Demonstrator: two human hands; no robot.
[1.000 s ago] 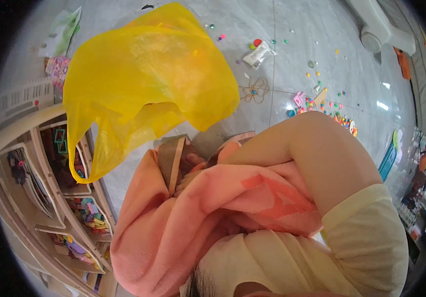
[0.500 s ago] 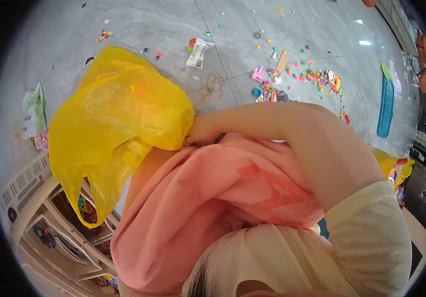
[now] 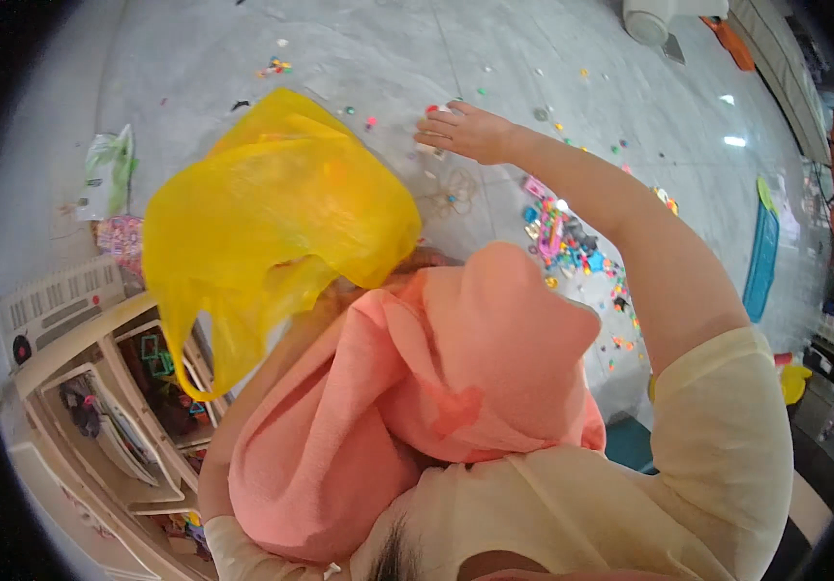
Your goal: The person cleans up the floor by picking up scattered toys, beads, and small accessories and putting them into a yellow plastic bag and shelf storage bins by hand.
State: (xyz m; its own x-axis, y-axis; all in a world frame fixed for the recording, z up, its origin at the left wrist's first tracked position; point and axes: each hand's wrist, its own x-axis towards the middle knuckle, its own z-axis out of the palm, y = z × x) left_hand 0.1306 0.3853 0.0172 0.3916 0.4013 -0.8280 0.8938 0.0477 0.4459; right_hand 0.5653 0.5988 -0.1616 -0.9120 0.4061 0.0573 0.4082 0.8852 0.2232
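Observation:
My right hand (image 3: pixel 467 132) reaches out over the grey floor with its fingers spread and nothing gripped in them. It covers most of a small white packet; whether it touches the packet I cannot tell. To the left is a thin yellow plastic bag (image 3: pixel 272 208), with orange shapes showing through and its handle loop hanging down. My left forearm passes under the bag, and part of my left hand (image 3: pixel 428 259) shows at the bag's right edge, its fingers mostly hidden. A pink cloth (image 3: pixel 339 436) with a darker patch lies bunched across my lap.
Small colourful beads and toy pieces (image 3: pixel 572 242) are strewn over the floor. A loop of thin cord (image 3: pixel 451 194) lies below my right hand. At left stand an open beige shelf unit (image 3: pixel 121 324) and a green-white bag (image 3: pixel 107 174). A long teal object (image 3: pixel 763 257) lies at right.
My right hand has left the yellow bag's edge and stretched forward to the white packet, fingers now spread. The pink cloth has shifted shape. The whole view has moved slightly.

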